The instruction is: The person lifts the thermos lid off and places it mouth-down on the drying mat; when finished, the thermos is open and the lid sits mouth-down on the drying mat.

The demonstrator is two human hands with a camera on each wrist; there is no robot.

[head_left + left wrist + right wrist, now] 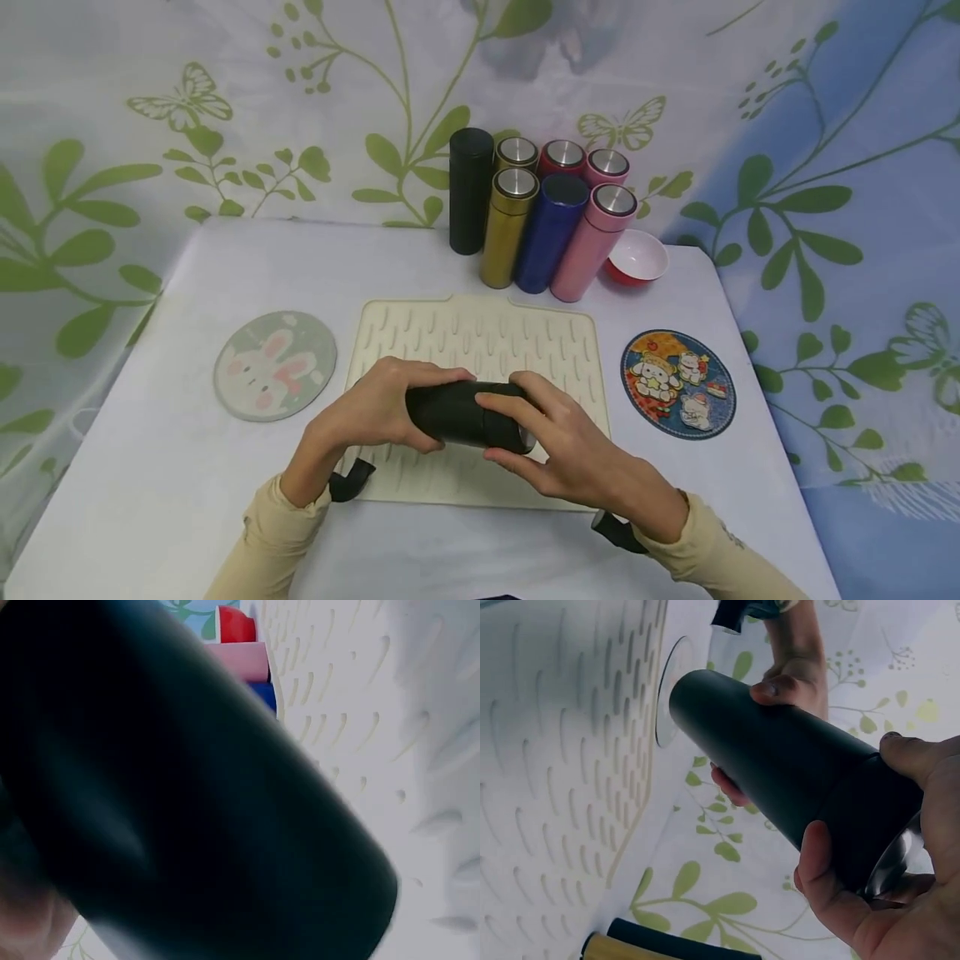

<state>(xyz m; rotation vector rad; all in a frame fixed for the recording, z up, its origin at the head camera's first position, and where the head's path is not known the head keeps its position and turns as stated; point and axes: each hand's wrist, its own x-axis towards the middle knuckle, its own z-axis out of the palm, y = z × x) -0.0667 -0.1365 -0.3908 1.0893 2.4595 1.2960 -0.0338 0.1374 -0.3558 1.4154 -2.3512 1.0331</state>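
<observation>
Above the cream rectangular ridged mat (480, 331), the left hand (386, 406) wraps a black cylindrical flask (453, 412); the right hand (566, 442) grips its steel-tipped cap (870, 817), apparently for twisting, which next wants a firm left hold.

Tabletop station staged amid printed curtains (247, 158); the type of building cannot be determined.
The curtains, patterned with leaves and butterflies, hang behind and on both sides of a white-covered table (150, 492), where clustered insulated flasks (547, 237), a ridged cream mat (517, 487) and two circular cartoon-printed mats (678, 384) are laid out.
</observation>
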